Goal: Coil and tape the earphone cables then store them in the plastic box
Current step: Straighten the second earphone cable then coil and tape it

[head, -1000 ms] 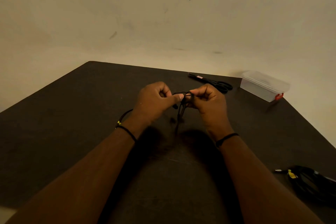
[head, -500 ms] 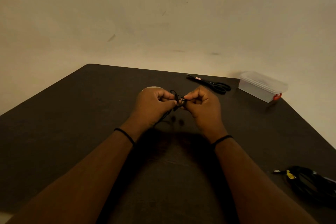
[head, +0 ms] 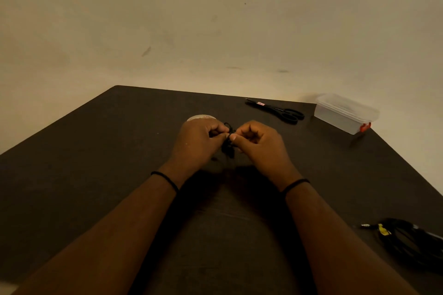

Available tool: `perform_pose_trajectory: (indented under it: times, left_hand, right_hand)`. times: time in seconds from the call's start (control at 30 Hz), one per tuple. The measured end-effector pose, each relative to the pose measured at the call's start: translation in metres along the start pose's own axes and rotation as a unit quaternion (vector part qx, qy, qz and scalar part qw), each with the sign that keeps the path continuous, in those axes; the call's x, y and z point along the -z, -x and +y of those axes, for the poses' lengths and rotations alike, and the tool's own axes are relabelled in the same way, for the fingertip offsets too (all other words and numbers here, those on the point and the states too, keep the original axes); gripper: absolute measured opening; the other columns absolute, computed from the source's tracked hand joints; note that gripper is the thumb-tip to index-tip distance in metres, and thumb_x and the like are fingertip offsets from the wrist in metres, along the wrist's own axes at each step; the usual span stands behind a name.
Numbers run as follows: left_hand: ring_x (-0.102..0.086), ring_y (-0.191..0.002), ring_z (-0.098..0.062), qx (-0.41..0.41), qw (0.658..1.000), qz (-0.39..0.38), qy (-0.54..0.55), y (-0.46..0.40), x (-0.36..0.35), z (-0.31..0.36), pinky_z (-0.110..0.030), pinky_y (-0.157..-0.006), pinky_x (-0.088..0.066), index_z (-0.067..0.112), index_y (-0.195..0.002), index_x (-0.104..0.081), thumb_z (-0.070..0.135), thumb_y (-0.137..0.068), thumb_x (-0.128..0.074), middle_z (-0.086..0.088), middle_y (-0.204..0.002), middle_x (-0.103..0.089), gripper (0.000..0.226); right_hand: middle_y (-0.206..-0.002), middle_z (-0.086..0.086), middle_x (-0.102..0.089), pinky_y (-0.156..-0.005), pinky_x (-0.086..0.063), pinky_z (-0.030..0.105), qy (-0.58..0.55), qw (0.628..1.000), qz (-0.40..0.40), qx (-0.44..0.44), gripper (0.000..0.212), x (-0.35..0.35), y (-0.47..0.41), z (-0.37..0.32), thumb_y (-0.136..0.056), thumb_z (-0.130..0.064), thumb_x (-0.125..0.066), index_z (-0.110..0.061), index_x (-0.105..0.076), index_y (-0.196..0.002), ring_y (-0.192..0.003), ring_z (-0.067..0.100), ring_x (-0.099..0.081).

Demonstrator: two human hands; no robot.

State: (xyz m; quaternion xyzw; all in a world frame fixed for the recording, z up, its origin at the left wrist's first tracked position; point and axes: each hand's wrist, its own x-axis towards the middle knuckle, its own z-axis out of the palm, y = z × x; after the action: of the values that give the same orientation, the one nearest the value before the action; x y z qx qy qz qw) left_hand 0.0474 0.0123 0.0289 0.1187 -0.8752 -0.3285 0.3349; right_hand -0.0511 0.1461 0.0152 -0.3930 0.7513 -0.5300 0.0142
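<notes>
A small bundle of black earphone cable hangs between both hands above the middle of the dark table. My left hand pinches it from the left with curled fingers, and my right hand pinches it from the right. A roll of tape peeks out just behind my left hand. The clear plastic box with a red latch sits closed at the far right corner.
Black scissors lie near the table's far edge, left of the box. Another coil of black cable with a yellow tag lies at the near right edge. A plain wall stands behind the table.
The hanging loop of cable has been drawn into a tighter bundle between my fingertips. Both hands have come closer together, and the tape roll now shows behind my left hand.
</notes>
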Motion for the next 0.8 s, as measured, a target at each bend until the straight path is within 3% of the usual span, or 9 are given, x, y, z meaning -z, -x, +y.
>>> perform_pose_trajectory:
  times: [0.1,0.23,0.33,0.5,0.6,0.7,0.8]
  left_hand:
    - [-0.066,-0.073,-0.013,-0.010,1.000,0.024,0.004,-0.001,-0.002,-0.002,-0.038,-0.070,-0.057,0.017,-0.087,-0.077,0.015,-0.083,-0.073,0.001,-0.080,-0.072,0.006]
    - [-0.063,-0.076,-0.008,-0.013,0.998,0.055,-0.016,-0.001,-0.005,-0.003,-0.029,-0.069,-0.055,0.020,-0.081,-0.072,0.016,-0.084,-0.071,0.004,-0.085,-0.071,0.005]
    - [-0.058,-0.079,-0.005,0.012,0.997,0.067,-0.029,-0.003,-0.005,-0.005,-0.021,-0.068,-0.049,0.022,-0.079,-0.066,0.019,-0.086,-0.068,0.008,-0.088,-0.063,0.007]
    - [-0.059,-0.082,-0.005,0.053,0.996,0.066,0.007,-0.005,-0.002,-0.009,-0.023,-0.072,-0.049,0.018,-0.083,-0.064,0.017,-0.088,-0.065,0.017,-0.082,-0.058,0.006]
    - [-0.061,-0.083,-0.005,0.043,0.998,0.032,0.025,-0.003,-0.003,-0.007,-0.024,-0.073,-0.052,0.021,-0.082,-0.064,0.018,-0.088,-0.066,0.012,-0.087,-0.063,0.007]
    - [-0.064,-0.079,-0.009,0.050,0.997,0.009,0.055,-0.002,-0.004,-0.006,-0.023,-0.067,-0.054,0.021,-0.080,-0.064,0.015,-0.082,-0.073,0.004,-0.088,-0.066,0.011]
    - [-0.063,-0.071,-0.013,0.071,0.994,-0.004,0.085,-0.002,-0.005,-0.008,-0.020,-0.061,-0.053,0.021,-0.086,-0.061,0.011,-0.075,-0.080,-0.004,-0.081,-0.065,0.024]
  right_hand:
    - [-0.080,-0.003,-0.068,-0.073,-0.060,0.040,0.011,0.999,0.043,-0.020,0.018,0.000,-0.002,0.000,-0.088,-0.021,-0.071,-0.029,-0.056,-0.092,-0.075,0.013,-0.068]
    - [-0.089,-0.005,-0.069,-0.077,-0.060,0.035,0.074,0.997,0.024,0.019,0.030,-0.002,-0.001,-0.002,-0.092,-0.010,-0.063,-0.033,-0.058,-0.109,-0.083,0.007,-0.068]
    - [-0.092,-0.010,-0.070,-0.079,-0.060,0.029,0.050,0.999,0.020,0.000,0.025,-0.004,-0.001,-0.004,-0.090,-0.004,-0.063,-0.029,-0.066,-0.094,-0.085,0.003,-0.068]
    - [-0.092,0.005,-0.073,-0.080,-0.058,0.040,-0.097,0.987,-0.049,-0.114,0.025,-0.001,-0.001,-0.013,-0.096,-0.010,-0.049,-0.017,-0.072,-0.087,-0.086,0.021,-0.071]
    - [-0.083,0.004,-0.072,-0.066,-0.054,0.024,-0.086,0.991,-0.041,-0.092,0.026,-0.001,0.002,-0.014,-0.096,-0.029,-0.058,-0.012,-0.071,-0.082,-0.074,0.013,-0.067]
    - [-0.083,0.004,-0.069,-0.064,-0.051,0.017,-0.039,0.998,-0.022,-0.043,0.016,0.000,0.001,-0.007,-0.089,-0.022,-0.069,-0.008,-0.069,-0.081,-0.071,0.007,-0.062]
    - [-0.080,0.001,-0.067,-0.065,-0.050,0.015,-0.048,0.999,-0.014,-0.020,0.009,0.000,0.000,-0.005,-0.090,-0.016,-0.067,-0.009,-0.067,-0.084,-0.070,0.003,-0.059]
